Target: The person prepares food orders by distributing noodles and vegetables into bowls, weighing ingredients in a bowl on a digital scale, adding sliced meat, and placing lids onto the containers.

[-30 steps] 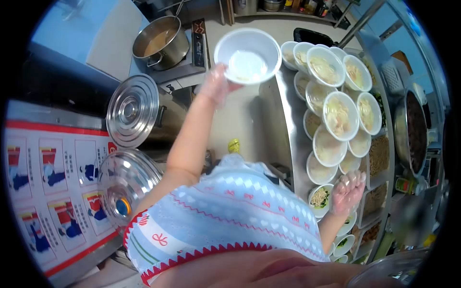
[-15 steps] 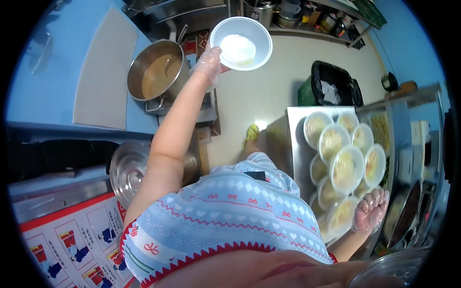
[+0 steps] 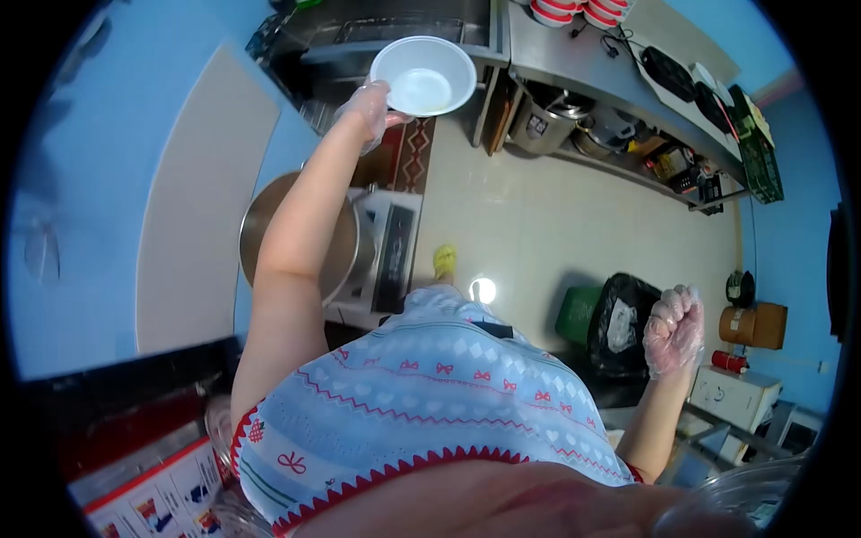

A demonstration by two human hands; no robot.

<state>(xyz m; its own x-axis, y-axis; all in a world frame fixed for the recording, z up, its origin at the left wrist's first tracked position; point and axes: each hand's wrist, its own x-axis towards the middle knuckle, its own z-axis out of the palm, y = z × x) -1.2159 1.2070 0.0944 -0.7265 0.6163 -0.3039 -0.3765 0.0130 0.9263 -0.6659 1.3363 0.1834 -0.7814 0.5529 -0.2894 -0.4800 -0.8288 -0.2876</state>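
Observation:
A white plastic bowl (image 3: 423, 77) is held out at the upper middle by my left hand (image 3: 369, 111), in a clear plastic glove, with the thumb at the rim and fingers beneath. A pale trace of something shows inside the bowl. On the right, my right hand (image 3: 674, 330), also gloved, is raised with its fingers curled in; nothing shows in it. It is nearest to a black-lined bin (image 3: 619, 325). Below my left arm stands a large steel pot (image 3: 345, 242), partly hidden by the forearm, beside a stove (image 3: 395, 251).
A steel sink counter (image 3: 489, 45) lies beyond the bowl. To its right, a steel table (image 3: 574, 54) has pots (image 3: 538, 125) on its lower shelf. A white cabinet (image 3: 731, 399) stands at the right. Tiled floor (image 3: 529, 206) lies between.
The view has turned away from the filled bowls, which are out of sight. My left hand has carried the bowl past the pot toward the sink counter. My right hand stays curled.

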